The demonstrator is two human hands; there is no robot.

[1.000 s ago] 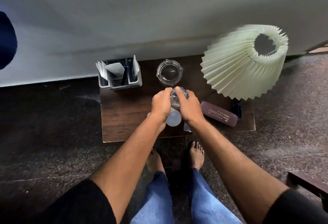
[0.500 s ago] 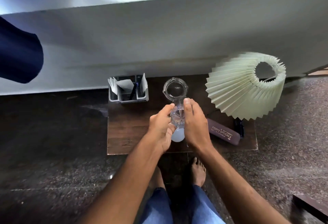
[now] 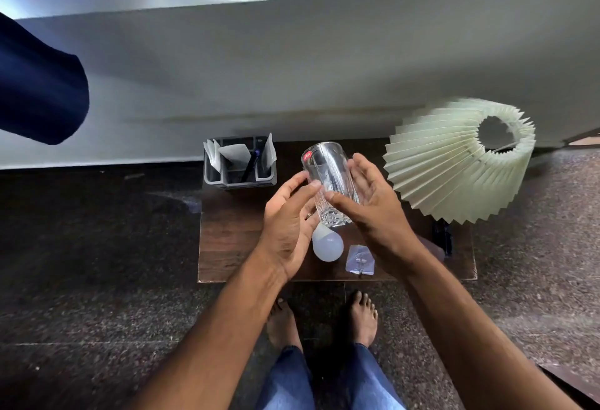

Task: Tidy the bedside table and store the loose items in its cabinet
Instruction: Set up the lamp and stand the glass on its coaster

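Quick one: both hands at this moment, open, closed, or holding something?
Left hand: open, fingertips touching the glass.
Right hand: holding the glass, thumb across its front, fingers behind it.

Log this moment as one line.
clear cut-glass tumbler: tilted, off the wooden bedside table | right hand: grips it | left hand: touches its side | white light bulb: on table

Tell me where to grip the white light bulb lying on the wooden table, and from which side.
Grip the white light bulb round its wide globe, from above, fingers left and right. It lies on its side, globe toward the near edge of the wooden table, narrow neck pointing away under the clear drinking glass, so the neck is likely harder to reach.
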